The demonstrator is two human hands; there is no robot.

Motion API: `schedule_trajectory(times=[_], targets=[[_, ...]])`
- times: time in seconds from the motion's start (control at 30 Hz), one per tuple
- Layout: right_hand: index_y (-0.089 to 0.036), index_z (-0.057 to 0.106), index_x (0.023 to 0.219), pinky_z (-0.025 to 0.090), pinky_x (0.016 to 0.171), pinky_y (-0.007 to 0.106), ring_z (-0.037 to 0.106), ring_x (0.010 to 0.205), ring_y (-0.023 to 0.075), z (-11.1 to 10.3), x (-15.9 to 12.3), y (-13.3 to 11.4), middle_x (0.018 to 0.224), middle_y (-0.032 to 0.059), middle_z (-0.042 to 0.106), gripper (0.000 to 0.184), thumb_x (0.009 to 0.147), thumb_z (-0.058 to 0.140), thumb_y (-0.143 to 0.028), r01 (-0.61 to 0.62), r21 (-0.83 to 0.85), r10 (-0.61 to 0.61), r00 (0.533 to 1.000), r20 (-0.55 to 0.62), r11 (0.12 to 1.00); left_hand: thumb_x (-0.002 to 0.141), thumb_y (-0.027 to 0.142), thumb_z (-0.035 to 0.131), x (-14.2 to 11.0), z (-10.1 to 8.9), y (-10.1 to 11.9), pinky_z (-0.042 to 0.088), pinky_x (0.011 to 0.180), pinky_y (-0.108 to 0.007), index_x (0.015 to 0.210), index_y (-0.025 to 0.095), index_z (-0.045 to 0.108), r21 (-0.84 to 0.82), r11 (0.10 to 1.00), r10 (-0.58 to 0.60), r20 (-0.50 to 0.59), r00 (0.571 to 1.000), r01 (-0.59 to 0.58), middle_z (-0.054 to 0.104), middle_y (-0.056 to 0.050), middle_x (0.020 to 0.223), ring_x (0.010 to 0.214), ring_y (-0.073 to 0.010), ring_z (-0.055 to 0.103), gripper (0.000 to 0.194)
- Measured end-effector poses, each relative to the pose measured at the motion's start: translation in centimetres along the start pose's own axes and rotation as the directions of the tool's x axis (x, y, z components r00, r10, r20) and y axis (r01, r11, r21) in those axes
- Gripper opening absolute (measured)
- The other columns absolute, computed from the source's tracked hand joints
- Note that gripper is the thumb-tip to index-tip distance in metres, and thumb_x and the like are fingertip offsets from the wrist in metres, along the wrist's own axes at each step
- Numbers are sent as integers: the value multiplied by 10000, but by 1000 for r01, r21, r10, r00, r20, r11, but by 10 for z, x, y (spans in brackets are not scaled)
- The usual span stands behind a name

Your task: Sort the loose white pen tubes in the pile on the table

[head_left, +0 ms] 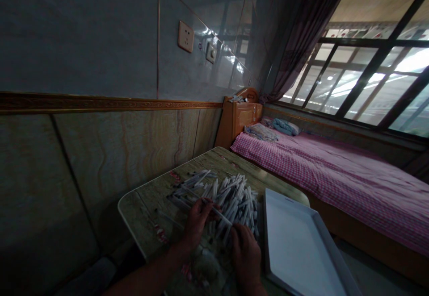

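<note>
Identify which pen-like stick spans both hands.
The pale pen-like stick running slantwise from the left hand to the right hand; the pile of similar sticks lies on the table, none bridging both hands.

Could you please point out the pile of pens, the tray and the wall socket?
Pile of pens (237,198): head view, near its middle.
Tray (297,242): head view, its bare floor.
Wall socket (186,36): head view, middle of its faceplate.

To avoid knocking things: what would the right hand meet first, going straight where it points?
Beyond the pen-like stick it holds, the right hand would probably meet the heap of similar sticks first; depth is unclear.
</note>
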State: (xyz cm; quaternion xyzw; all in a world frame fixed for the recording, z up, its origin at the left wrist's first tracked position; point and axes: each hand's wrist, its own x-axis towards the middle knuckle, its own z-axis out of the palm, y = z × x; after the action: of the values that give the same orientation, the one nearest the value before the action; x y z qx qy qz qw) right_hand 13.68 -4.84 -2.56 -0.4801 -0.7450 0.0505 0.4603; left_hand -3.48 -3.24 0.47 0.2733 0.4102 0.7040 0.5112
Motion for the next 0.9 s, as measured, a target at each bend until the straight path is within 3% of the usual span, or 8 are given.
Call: schedule_trajectory(times=[0.1, 0.33, 0.57, 0.77, 0.9], targets=[[-233, 693, 981, 514, 702, 221, 701, 796, 154, 1, -1, 3, 906, 33, 728, 295, 998, 426, -358, 12, 37, -12, 1000, -8, 999, 608, 532, 817, -2, 0, 2, 584, 616, -317, 835, 181, 601, 1, 1000, 0, 9, 1000, 0, 751, -50, 761, 707, -225, 724, 471], [-230, 690, 869, 493, 657, 230, 671, 717, 157, -1, -1, 1, 804, 24, 701, 244, 950, 487, -340, 3, 31, -3, 1000, -6, 1000, 614, 518, 820, -4, 1, 0, 589, 619, -335, 847, 177, 607, 6, 1000, 15, 27, 1000, -16, 750, -54, 753, 697, -233, 723, 464], [-226, 645, 797, 442, 630, 238, 619, 676, 156, -9, 3, -4, 736, 13, 647, 237, 936, 485, -334, 6, -32, -7, 1000, -30, 999, 601, 540, 814, 8, -7, 8, 559, 586, -292, 900, 186, 619, -35, 995, 83, -148, 986, -89, 736, -22, 716, 648, -205, 710, 503], [-229, 562, 705, 391, 606, 232, 575, 634, 138, -10, 5, -10, 679, -7, 590, 335, 983, 456, -383, 68, -87, -68, 998, -4, 994, 591, 557, 817, 10, -9, 9, 564, 597, -314, 858, 191, 619, -14, 996, 91, -137, 986, -93, 731, -17, 701, 636, -214, 703, 494], [-228, 530, 680, 378, 615, 239, 554, 637, 140, -11, 6, -7, 663, -5, 568, 355, 989, 457, -387, 97, -128, -101, 994, -32, 987, 609, 562, 802, 13, -11, 10, 560, 579, -304, 803, 205, 622, 6, 990, 138, -197, 971, -139, 722, -8, 686, 621, -211, 695, 444]])
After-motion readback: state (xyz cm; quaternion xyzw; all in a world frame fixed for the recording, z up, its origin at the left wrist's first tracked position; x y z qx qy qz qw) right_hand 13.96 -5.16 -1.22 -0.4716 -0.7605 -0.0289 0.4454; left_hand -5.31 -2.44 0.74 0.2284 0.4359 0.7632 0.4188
